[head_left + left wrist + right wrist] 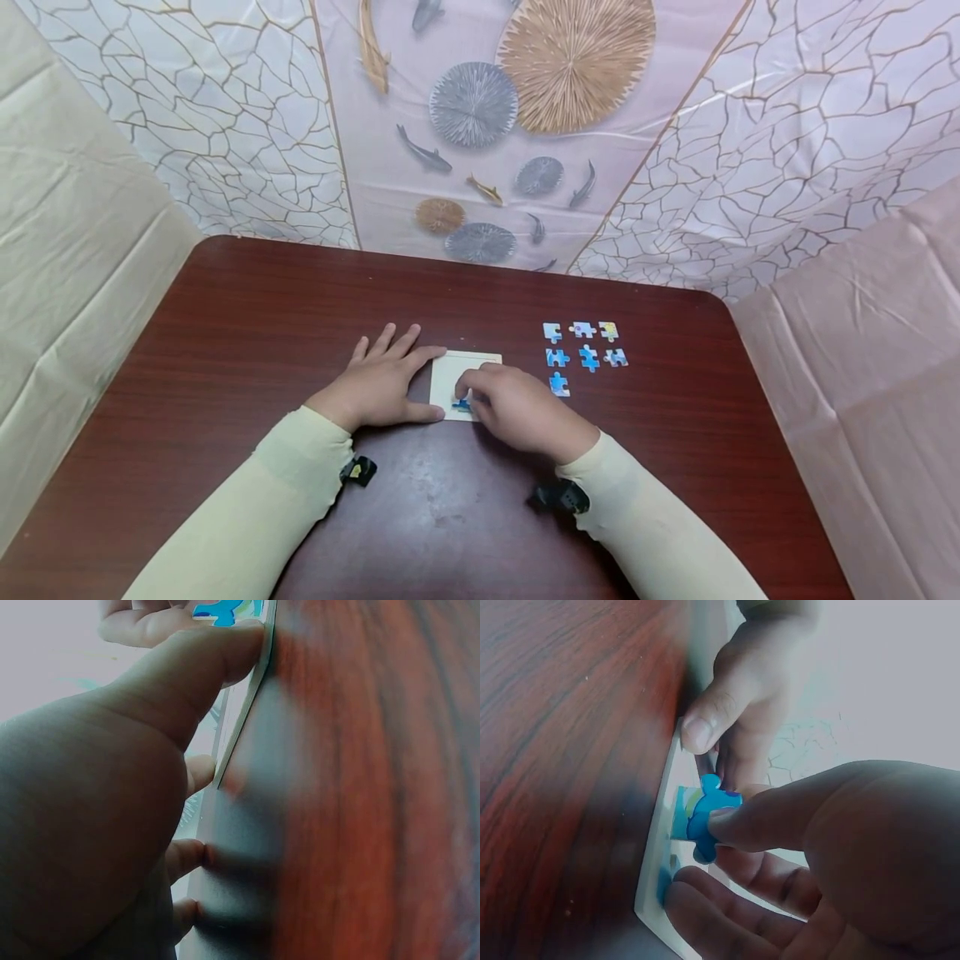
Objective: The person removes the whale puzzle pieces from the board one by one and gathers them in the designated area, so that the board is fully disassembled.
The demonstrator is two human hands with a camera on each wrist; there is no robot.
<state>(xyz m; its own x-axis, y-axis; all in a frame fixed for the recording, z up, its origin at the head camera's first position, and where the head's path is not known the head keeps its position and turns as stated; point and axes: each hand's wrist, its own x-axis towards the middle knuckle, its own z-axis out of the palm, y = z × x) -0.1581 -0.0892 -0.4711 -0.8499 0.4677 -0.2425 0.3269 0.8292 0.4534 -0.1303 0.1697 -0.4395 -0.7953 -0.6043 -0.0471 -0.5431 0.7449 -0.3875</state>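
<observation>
A small white puzzle board lies flat on the table before me. In the head view my left hand is spread on the table, its thumb and index finger touching the board's left side. My right hand is over the right part of the board. Between its thumb and fingers it pinches a blue jigsaw piece, tilted up from the board in the right wrist view. The left thumb presses the board's near edge in the left wrist view. Fingers partly hide the piece and the board.
Several loose jigsaw pieces lie in rough rows on the table, right of the board. The dark red wooden table is bounded by a patterned cloth behind and plain cloth walls at both sides.
</observation>
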